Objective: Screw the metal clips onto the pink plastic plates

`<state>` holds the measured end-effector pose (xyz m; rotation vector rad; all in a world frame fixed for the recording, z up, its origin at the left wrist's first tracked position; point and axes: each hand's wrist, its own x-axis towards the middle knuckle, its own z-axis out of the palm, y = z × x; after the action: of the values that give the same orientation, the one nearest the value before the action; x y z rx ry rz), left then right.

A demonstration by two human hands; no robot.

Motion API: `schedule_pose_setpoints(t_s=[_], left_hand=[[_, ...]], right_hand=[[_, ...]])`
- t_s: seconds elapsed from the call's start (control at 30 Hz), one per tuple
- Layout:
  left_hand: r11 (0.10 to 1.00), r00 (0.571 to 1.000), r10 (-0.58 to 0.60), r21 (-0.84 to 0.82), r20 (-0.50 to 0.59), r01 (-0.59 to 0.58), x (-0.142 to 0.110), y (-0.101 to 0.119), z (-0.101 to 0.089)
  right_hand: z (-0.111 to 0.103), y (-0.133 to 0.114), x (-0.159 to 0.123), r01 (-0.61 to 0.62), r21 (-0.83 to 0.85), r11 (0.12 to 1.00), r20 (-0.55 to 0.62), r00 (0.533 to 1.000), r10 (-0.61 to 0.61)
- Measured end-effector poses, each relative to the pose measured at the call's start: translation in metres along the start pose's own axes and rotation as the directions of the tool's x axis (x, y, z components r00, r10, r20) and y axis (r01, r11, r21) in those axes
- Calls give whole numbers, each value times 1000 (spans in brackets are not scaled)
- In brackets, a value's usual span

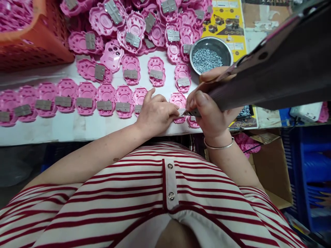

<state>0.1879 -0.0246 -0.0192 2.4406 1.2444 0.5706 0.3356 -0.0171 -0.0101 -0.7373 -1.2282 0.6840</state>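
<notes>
My left hand rests on the white table, fingers curled and pressing down a pink plastic part with a small grey metal plate. My right hand is wrapped round a dark powered screwdriver, whose tip meets that part beside my left fingertips. A row of like pink parts, each with a grey plate, runs to the left along the table.
A steel bowl of small screws stands behind my right hand. A heap of pink parts fills the back of the table. An orange basket of pink pieces is at the back left. Cardboard boxes and blue crates stand at the right.
</notes>
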Motion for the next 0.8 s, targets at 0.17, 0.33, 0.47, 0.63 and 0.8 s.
schedule_pose_setpoints(t_s=[0.17, 0.33, 0.47, 0.63, 0.8], left_hand=[[996, 999, -8, -91, -32, 5, -1, -2, -2], [993, 998, -30, -115, -63, 23, -3, 3, -6], [995, 999, -23, -101, -34, 19, -4, 7, -7], [992, 999, -23, -122, -31, 19, -5, 8, -8], [993, 1000, -22, -116, -12, 20, -4, 9, -9]], right_hand=[[2, -21, 9, 129, 99, 987, -69, 990, -122], [5, -33, 11, 162, 172, 972, 5, 986, -165], [7, -32, 7, 147, 186, 972, -29, 989, -144], [7, -34, 6, 126, 256, 958, -4, 992, -129], [8, -32, 5, 148, 286, 947, 8, 988, -156]])
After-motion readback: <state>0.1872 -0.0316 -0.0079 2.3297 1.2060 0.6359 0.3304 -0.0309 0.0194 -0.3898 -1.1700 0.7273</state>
